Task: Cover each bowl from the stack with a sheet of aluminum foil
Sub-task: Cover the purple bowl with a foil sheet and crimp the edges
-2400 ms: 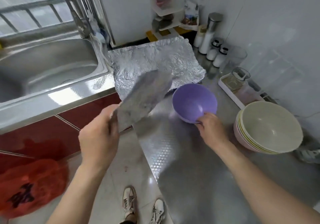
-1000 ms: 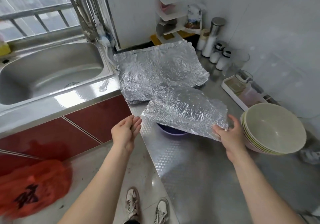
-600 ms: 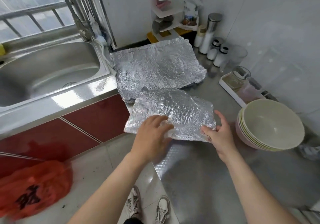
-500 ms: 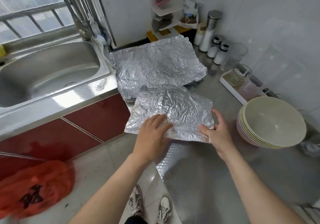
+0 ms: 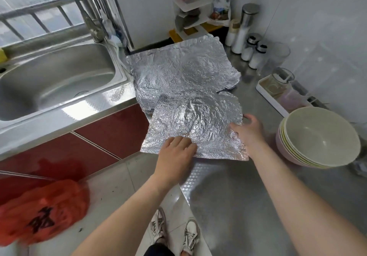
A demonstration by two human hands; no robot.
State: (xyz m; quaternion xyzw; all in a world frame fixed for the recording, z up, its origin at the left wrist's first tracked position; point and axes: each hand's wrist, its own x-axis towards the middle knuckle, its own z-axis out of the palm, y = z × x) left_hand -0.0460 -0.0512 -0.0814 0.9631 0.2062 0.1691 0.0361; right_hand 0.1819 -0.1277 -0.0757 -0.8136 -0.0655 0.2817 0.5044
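A crinkled sheet of aluminum foil (image 5: 198,124) lies draped over the purple bowl, which it hides completely, near the front edge of the steel counter (image 5: 228,196). My left hand (image 5: 176,154) presses flat on the sheet's near edge. My right hand (image 5: 248,130) grips the sheet's right edge, fingers curled down over the side. A stack of several pale bowls (image 5: 317,138) stands on the counter to the right. A pile of larger foil sheets (image 5: 182,71) lies behind the covered bowl.
A steel sink (image 5: 53,83) with a tap is at the left. Salt shakers and jars (image 5: 252,45), a glass (image 5: 276,57) and a white tray (image 5: 278,93) line the back right wall. An orange plastic bag (image 5: 39,212) hangs at the lower left. My shoes (image 5: 174,232) show below.
The foil sheet came down over the purple bowl and hid it. My left hand moved onto its near edge and both hands now press it down; the right hand slid to the side.
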